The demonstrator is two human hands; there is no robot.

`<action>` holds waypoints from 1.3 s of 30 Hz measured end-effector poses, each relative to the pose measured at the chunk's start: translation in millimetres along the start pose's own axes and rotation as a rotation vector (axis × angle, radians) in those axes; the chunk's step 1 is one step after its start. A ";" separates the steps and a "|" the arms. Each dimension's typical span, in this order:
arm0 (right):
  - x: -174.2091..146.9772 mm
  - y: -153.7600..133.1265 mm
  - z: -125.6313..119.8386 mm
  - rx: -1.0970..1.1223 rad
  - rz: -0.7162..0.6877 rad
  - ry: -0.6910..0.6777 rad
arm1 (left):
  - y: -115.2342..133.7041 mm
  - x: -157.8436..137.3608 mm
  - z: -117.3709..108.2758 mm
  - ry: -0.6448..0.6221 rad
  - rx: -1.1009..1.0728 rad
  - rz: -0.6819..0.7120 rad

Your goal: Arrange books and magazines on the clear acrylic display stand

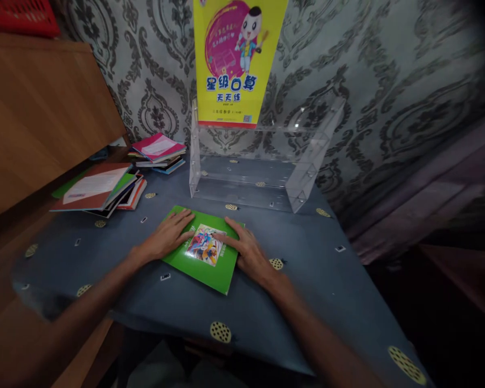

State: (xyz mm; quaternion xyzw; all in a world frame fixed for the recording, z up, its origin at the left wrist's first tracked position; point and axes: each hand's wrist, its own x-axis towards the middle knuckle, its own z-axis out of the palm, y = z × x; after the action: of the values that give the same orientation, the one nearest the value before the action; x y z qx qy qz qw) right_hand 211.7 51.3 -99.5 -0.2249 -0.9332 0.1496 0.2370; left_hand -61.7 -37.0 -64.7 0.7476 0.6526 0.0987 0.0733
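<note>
A green book (218,275) with a colourful picture on its cover lies at a slant on the table, in the middle of the head view. My left hand (170,234) rests on its left side with the fingers stretched out over the cover. Across the right side lies my right hand (246,249), its fingers spread and its thumb reaching the picture. Behind the book stands a clear acrylic rack (246,183) with stepped tiers. A yellow workbook (262,64) stands upright in the back tier, at the left.
Two piles of books sit at the left: a nearer pile (92,186) and a farther pile (159,148) with a pink book on top. A wooden cabinet (44,91) with a red basket (20,16) borders the table (307,258) there. Patterned wall (372,81) stands behind.
</note>
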 end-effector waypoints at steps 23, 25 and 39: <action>-5.8 17.4 12.3 -0.099 -0.046 0.066 | 23.8 -3.2 42.9 0.227 0.083 0.157; -7.5 20.9 16.5 -0.093 -0.066 0.102 | 43.9 -10.1 40.9 0.152 0.031 0.249; -0.7 13.1 11.5 0.271 0.035 0.220 | 49.1 -42.4 57.0 0.322 0.250 0.343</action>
State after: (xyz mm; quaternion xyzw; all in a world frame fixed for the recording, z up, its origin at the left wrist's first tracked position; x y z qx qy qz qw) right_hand 210.9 60.1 -114.5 -0.2220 -0.8690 0.2525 0.3630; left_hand -6.1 -84.7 -110.4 0.8251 0.5269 0.1461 -0.1420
